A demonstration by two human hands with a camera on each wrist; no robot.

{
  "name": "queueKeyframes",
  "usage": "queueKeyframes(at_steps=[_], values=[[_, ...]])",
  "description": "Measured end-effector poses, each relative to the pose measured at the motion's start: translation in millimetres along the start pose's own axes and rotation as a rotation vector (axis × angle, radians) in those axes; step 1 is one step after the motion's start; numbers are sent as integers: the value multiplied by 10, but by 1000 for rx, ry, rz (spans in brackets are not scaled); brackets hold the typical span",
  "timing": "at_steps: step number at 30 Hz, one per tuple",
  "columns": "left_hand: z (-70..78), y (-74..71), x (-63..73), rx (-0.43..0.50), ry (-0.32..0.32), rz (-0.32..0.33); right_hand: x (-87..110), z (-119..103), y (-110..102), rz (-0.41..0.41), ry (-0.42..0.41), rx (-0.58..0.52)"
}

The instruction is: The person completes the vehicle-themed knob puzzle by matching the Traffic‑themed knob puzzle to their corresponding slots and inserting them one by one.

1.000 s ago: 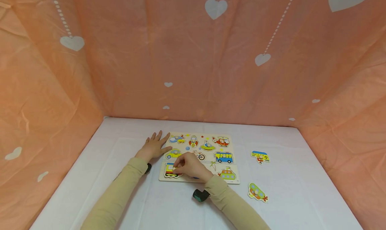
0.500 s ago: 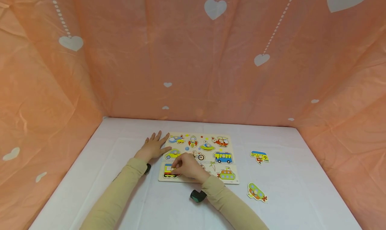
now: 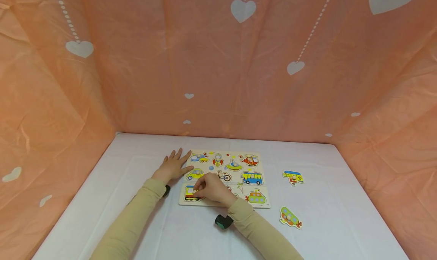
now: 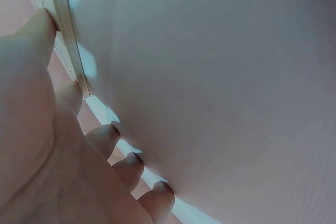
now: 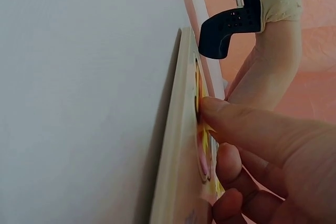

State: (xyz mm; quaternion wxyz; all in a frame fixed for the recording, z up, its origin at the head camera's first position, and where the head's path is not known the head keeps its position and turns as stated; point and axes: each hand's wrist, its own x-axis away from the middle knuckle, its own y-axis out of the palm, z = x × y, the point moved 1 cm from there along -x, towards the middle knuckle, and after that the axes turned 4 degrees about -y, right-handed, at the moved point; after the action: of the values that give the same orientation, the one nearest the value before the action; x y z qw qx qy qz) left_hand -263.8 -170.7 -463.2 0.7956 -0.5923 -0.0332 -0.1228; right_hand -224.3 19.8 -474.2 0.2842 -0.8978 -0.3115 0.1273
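Note:
A wooden knob puzzle board (image 3: 265, 188) with vehicle pictures lies flat on the table. At its lower left corner is a train piece (image 3: 189, 191), coloured red, yellow and blue. My right hand (image 3: 214, 188) pinches its knob between thumb and forefinger, while the other fingers curl beneath the palm. The right wrist view shows the thumb (image 5: 215, 108) low against the board face; whether the train sits fully in its recess I cannot tell. Fingers spread, my left hand (image 3: 172, 167) rests at the board's left side. Its thumb (image 4: 44, 24) and forefinger touch the board edge.
Right of the board lie two loose pieces: a blue and yellow one (image 3: 293, 176) and a green and orange one with a red propeller (image 3: 290, 216). A white cloth (image 3: 327, 199) covers the table. Peach curtains (image 3: 218, 63) hang at the back and sides.
My right hand shifts very slightly left with the train knob still pinched. My left hand keeps its place. The whole head view drifts a little.

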Motion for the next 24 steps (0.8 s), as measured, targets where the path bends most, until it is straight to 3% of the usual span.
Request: queueKeyframes(at_steps=[15,24], values=[[3,-2,5,7,-2,-6,25,24,-70,-68,-37,-20],[-15,25,-16,4,-10,-4,112,-23,-229,-87,-93,-47]])
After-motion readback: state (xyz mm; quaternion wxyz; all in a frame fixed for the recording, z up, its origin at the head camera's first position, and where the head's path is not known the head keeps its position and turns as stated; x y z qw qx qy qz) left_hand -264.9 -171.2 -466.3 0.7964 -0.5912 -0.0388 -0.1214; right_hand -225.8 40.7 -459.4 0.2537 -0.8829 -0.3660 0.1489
